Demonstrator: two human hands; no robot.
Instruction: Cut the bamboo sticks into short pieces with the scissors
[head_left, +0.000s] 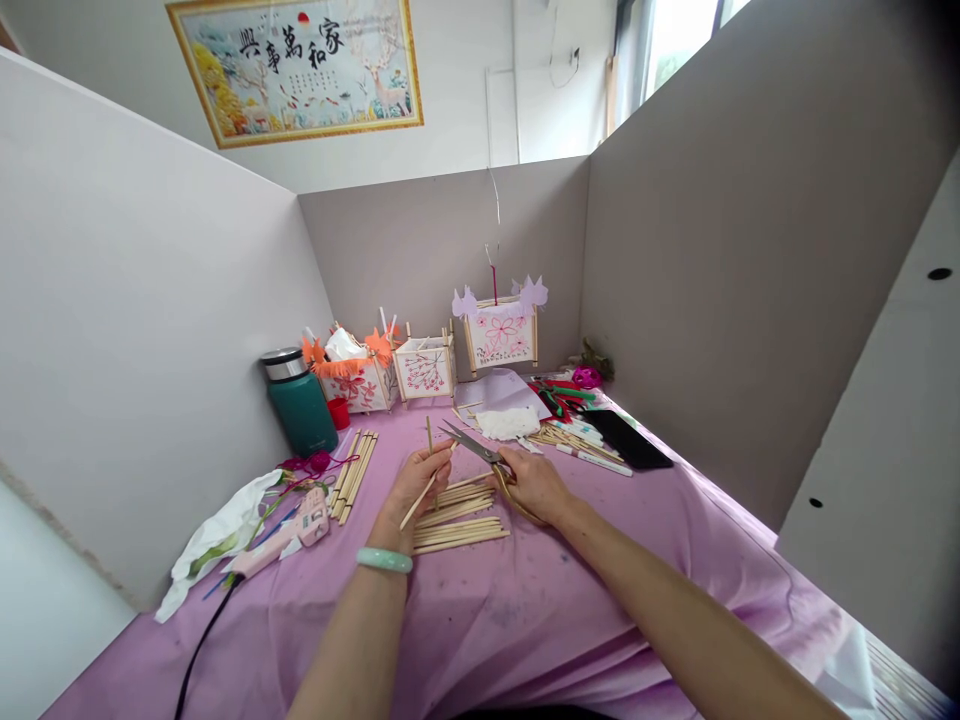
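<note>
Grey partition boards box in a table draped with a wrinkly lilac cloth point(525, 620), kinda stained in spots. Dead centre of the frame there's a loose pile of thin wooden sticks point(457, 520), pale and smooth. Left hand point(411, 490), jade-green bangle point(384, 560) on the wrist, has its fingers pinched around one stick point(429, 462), and it's standing nearly upright. Right hand point(534, 482) is curled through the gold handles of metal scissors point(472, 445), blades parted and pointing up-left toward that stick. Both forearms reach in from the bottom edge. Left of centre: a pink glue gun point(289, 535) and a teal flask point(300, 400). Little paper lanterns point(427, 368) sit along the back.
</note>
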